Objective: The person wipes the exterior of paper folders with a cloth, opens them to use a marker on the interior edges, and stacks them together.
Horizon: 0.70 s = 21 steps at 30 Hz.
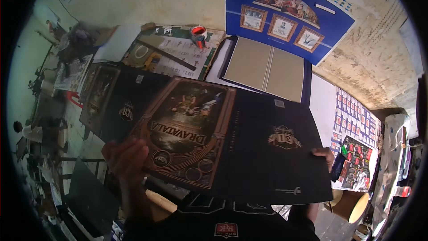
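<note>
Your black short-sleeved shirt (196, 221), with a small red-and-white badge on the chest, is nearest, at the bottom of the view. Just beyond it you hold a large, flat, black-and-brown printed sheet (254, 151) that stretches across the middle. Its left part has an ornate brown frame around a painted scene, upside down from your side; its right part is mostly black with a gold winged emblem. Your left hand (127, 158) has its grip closed on the sheet's left edge, fingers curled. Your right hand (324, 155) has its grip closed on the right edge, thumb lying on top.

To the left, a second black-and-brown printed sheet (112, 118) of similar design lies partly covered by the held one. Beyond them, on the pale worktop (322, 91), sit a long dark straight ruler (174, 56), a pale round roll of tape (141, 52) and a cup with an orange-red inside (199, 31). Behind the held sheet is an open dark-blue case with two beige inner panels (247, 62). Against the stained wall behind stands a blue poster (285, 6) with framed pictures. To the right, near your right hand, lies a black-and-red printed leaflet (361, 160)
</note>
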Tool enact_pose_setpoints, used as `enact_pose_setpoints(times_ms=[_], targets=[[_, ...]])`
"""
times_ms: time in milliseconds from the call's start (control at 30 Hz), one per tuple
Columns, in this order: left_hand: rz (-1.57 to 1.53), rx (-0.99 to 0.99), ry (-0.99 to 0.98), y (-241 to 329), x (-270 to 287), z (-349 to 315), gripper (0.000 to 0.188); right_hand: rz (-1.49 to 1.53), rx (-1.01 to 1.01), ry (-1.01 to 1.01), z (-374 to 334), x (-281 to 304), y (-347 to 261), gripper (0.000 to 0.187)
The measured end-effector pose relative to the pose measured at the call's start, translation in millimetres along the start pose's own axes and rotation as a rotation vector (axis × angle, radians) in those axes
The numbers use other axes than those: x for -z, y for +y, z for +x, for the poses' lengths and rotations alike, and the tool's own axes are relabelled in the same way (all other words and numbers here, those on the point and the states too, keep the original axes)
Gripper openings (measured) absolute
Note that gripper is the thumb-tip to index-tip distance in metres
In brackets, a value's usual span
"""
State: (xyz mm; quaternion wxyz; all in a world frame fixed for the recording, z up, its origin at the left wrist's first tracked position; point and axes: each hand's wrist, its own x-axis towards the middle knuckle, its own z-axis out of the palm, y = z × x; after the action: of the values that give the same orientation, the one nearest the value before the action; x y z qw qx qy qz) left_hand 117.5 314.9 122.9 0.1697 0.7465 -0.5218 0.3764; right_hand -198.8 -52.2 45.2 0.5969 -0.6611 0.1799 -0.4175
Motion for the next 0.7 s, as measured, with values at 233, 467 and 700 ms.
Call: enact_pose_setpoints(times_ms=[233, 467, 700], targets=[[0.277, 0.103, 0.151, -47, 24, 25, 0.013, -0.132, 0.28, -0.192, 44, -50, 6, 0.011], [0.515, 0.466, -0.193, -153, 68, -67, 0.035, -0.065, 0.379, -0.847, 75, -217, 47, 0.053], [-0.058, 0.884, -0.56, -128, 24, -157, 0.052, 0.019, -0.581, -0.816, 58, -176, 112, 0.047]])
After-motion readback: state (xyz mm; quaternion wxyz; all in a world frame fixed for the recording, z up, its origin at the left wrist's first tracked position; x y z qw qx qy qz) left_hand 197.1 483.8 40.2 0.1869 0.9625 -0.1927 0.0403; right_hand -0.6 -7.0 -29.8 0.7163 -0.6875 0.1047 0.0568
